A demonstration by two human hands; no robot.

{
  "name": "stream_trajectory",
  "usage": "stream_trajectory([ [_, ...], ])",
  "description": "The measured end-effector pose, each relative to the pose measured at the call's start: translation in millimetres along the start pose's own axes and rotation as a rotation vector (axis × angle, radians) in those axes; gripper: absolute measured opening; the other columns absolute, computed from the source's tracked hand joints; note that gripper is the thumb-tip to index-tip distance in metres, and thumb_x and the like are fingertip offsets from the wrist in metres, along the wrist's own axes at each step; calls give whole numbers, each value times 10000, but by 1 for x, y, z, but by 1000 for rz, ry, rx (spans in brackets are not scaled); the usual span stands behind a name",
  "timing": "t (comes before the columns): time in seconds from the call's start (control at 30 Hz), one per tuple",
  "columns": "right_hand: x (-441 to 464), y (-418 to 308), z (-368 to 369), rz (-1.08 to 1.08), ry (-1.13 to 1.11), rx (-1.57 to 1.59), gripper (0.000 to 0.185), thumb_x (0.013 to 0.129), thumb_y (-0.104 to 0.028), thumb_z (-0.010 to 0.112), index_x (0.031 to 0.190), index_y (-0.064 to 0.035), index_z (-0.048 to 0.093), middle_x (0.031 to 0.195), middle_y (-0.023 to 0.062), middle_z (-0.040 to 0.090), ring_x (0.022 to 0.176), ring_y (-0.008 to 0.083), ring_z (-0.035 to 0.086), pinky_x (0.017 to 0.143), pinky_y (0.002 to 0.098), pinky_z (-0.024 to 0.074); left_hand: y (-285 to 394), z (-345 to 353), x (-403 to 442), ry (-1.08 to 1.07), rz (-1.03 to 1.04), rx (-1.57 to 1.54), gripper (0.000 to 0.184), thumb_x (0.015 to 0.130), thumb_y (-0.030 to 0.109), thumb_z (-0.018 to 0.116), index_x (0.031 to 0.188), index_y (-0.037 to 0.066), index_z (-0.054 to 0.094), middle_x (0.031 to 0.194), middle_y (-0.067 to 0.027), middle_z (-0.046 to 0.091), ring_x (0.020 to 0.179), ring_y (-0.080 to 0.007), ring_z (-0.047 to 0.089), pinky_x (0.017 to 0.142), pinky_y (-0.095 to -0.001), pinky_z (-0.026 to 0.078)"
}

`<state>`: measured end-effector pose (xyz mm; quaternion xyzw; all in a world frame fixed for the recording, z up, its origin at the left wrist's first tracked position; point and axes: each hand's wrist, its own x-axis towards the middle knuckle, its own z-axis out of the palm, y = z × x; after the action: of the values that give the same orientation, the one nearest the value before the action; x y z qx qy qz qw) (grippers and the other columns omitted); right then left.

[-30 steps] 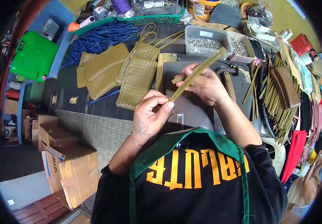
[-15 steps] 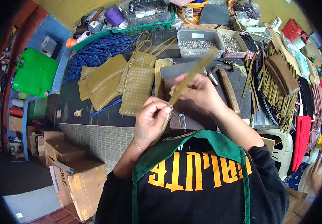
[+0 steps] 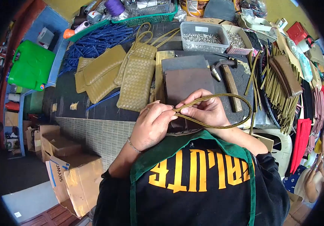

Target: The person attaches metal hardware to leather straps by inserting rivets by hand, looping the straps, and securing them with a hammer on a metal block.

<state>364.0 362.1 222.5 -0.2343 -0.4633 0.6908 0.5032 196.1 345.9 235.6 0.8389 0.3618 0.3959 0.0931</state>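
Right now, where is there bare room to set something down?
The brown board, between the olive pouches and the hammer, looks bare beyond the right hand. So does the dark bench left of the pouches, barring pale scraps. Crowded: the right, with olive strips; the back, with tubs.

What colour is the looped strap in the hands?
The looped strap is olive-brown, seen best in the head view.

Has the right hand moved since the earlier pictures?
Yes: the right hand has moved away from the clear plastic tub, toward the green apron.
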Motion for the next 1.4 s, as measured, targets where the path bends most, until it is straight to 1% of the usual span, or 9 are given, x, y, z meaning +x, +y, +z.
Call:
stream_trajectory([
  [0.17,-2,2,3,-4,44,-94,108,741,49,531,832,21,480,805,121,586,751,123,566,666,212,473,1,-2,-4,-22,-32,20,120,669,48,603,773,37,543,786,-68,530,721,-229,544,732,-371,450],
  [0.5,-6,5,0,-12,-61,-48,103,766,40,501,858,3,471,854,105,570,806,111,539,707,221,450,1,-2,-6,-33,-54,10,125,668,52,607,773,41,541,789,-60,530,729,-221,546,751,-371,450],
  [0.83,-11,-8,6,57,-91,-178,305,736,75,516,1011,-5,412,966,65,492,902,113,503,799,214,420,6,2,-2,79,-179,-14,113,671,33,595,763,26,530,797,-76,517,710,-233,546,607,-302,462],
  [1.03,-11,16,4,-149,77,-389,231,719,18,572,929,6,478,775,53,567,726,121,562,649,228,466,-5,10,-8,-65,-152,-133,125,667,16,593,773,12,525,768,-90,518,684,-237,546,584,-297,456],
  [1.13,-8,15,-2,-271,-2,-666,282,692,-27,615,933,3,471,752,66,559,682,155,566,586,240,449,-6,6,-6,-112,-168,-213,179,657,40,623,804,4,526,778,-94,528,692,-234,546,589,-292,451],
  [1.27,-3,-2,2,-191,-90,-705,276,694,-21,605,928,3,460,807,86,550,757,156,550,634,245,443,-9,9,-12,-123,-218,-285,201,639,64,660,787,3,538,777,-98,547,676,-214,549,574,-285,448],
  [1.3,-3,-2,2,7,-91,-424,259,707,-48,600,931,-16,474,854,86,544,799,161,538,684,270,438,-11,10,-14,-91,-240,-343,198,629,50,666,770,2,535,754,-97,547,662,-209,548,567,-283,446],
  [1.33,2,-7,-2,5,-84,-421,259,707,-48,600,931,-16,474,854,86,544,799,161,538,684,270,438,-11,10,-15,-57,-261,-402,196,620,37,672,753,2,532,730,-96,547,648,-205,547,560,-282,444],
  [1.4,26,-25,-20,23,-503,-596,312,728,-79,595,1004,-15,465,972,81,538,875,140,534,778,274,427,-11,10,-13,-58,-238,-396,199,605,11,678,727,1,521,705,-95,544,630,-199,544,552,-278,440],
])
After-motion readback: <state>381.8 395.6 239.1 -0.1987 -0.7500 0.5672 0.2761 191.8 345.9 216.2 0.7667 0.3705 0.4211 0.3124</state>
